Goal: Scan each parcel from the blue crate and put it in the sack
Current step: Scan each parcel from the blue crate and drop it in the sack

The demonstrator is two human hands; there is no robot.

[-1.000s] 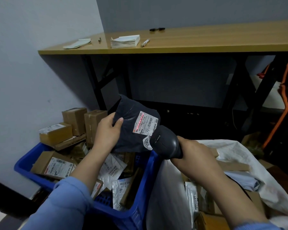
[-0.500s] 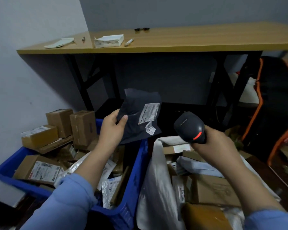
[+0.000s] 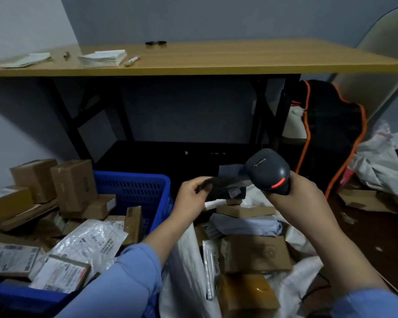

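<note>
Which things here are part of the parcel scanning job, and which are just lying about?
Job: dark parcel in the left hand, scanner in the right hand, blue crate, sack.
Lying about: paper stack, marker, black bag.

One view only: a wide-angle camera worn on the head, facing forward and down. It sits close above the blue crate (image 3: 133,187) at near left and the sack (image 3: 184,260) at near centre. The table (image 3: 216,58) and wall lie far, across the upper frame.
</note>
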